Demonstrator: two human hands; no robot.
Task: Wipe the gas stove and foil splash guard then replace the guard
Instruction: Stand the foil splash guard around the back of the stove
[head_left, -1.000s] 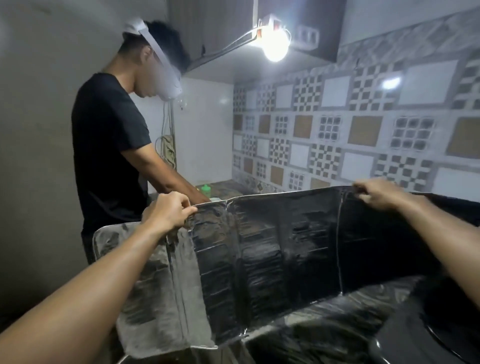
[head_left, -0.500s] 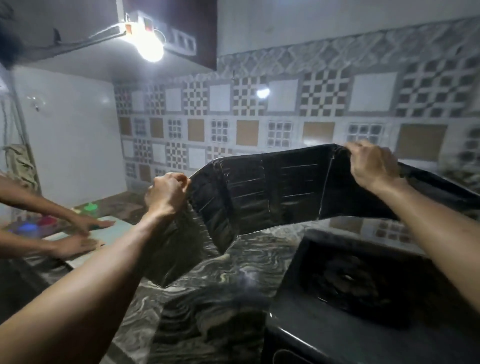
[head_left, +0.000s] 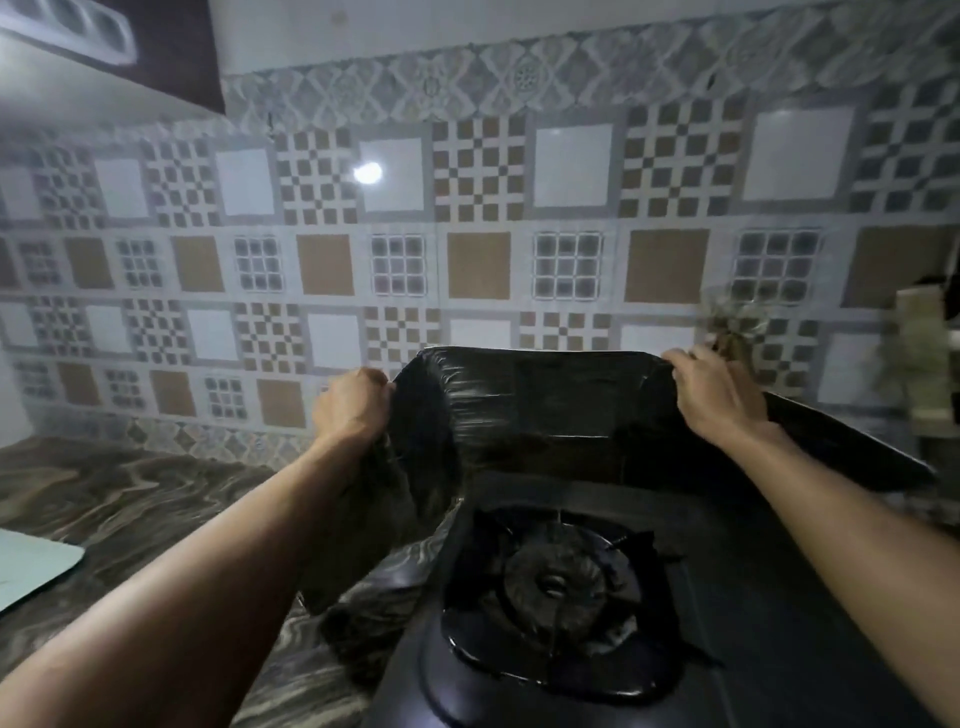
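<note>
Two hands gripping foil guard top edge: left hand & right hand fingers closed on corners; guard's long axis running left-right w/ back panel standing behind stove, wings wrapping sides.

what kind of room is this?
Most likely a home kitchen. A gas stove sits on a marbled stone counter, against a wall of patterned tiles. Both hands hold a foil guard behind the burner.
</note>
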